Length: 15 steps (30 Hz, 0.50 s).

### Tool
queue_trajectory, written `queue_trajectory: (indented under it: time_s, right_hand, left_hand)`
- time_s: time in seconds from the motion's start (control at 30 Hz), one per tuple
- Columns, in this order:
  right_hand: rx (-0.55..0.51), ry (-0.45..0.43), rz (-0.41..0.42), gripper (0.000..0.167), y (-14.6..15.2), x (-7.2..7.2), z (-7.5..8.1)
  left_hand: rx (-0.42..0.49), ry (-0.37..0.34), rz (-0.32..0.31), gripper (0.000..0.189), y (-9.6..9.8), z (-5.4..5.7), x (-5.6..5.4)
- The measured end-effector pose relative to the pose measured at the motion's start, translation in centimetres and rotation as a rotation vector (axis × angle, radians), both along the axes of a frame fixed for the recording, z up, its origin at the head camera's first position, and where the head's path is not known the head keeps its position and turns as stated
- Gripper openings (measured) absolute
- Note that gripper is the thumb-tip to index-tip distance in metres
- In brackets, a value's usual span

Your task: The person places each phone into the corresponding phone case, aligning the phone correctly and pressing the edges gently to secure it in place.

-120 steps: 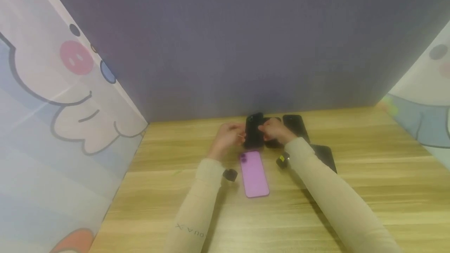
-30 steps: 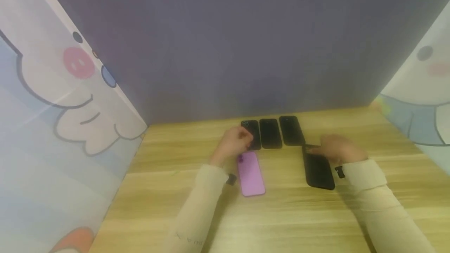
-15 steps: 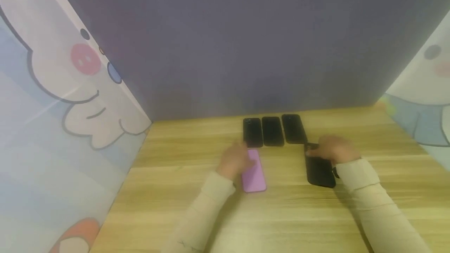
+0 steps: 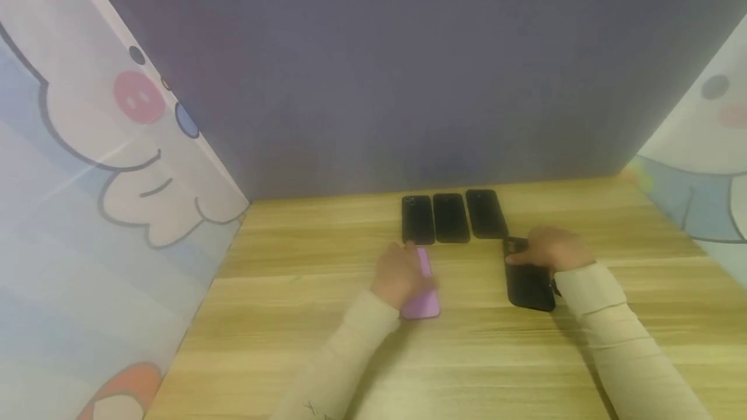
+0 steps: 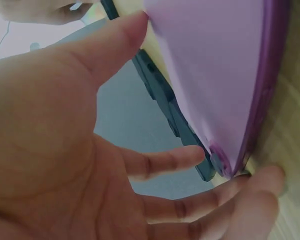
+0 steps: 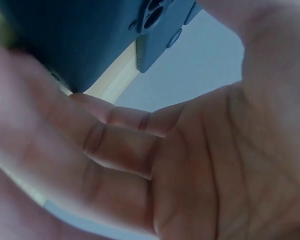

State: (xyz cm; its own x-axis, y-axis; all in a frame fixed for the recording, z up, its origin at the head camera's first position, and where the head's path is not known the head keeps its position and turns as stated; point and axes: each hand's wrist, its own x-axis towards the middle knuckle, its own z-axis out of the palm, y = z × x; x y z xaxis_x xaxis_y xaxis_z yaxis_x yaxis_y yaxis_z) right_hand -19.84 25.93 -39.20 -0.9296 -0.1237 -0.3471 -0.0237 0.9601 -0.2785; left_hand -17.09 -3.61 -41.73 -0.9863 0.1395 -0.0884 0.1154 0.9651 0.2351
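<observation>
My left hand (image 4: 401, 275) lies over a pink-purple phone (image 4: 421, 307), which rests back up on the wooden table. In the left wrist view the thumb tip is right at one long edge of the phone, and the spread fingers reach its camera end. My right hand (image 4: 557, 251) grips a black phone (image 4: 529, 290) near its upper end, thumb toward the left edge and fingers at the right edge. In the right wrist view the fingers curl at the dark phone's edge, with its camera lenses showing. The left hand hides the upper left of the pink-purple phone.
Along the back of the wooden table (image 4: 280, 342), a black phone with a camera (image 4: 417, 220), a middle black phone (image 4: 451, 218) and a right black phone (image 4: 487, 214) lie side by side. A grey panel (image 4: 379, 83) rises behind; a cartoon-printed wall (image 4: 76, 225) flanks the left.
My left hand has left the black phone in the back row and come nearer, over the pink-purple phone. My right hand went from that row to the black phone at right, staying there lately.
</observation>
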Motion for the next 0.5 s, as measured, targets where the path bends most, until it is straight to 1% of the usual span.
queue_trajectory:
  time_s: [0.13,0.23,0.5]
  right_hand:
    - [0.001,0.002,0.000,0.057,-0.05,0.02,0.05]
    - [-0.001,-0.002,0.005,0.059,-0.14,0.03,0.04]
    - [0.012,-0.047,0.011,0.066,-0.12,-0.06,0.11]
  left_hand:
    - [-0.036,0.007,-0.002,0.080,0.28,-0.10,-0.06]
    - [-0.029,-0.003,-0.010,0.078,0.26,0.16,0.06]
    - [0.073,-0.067,0.005,0.086,-0.13,0.77,0.06]
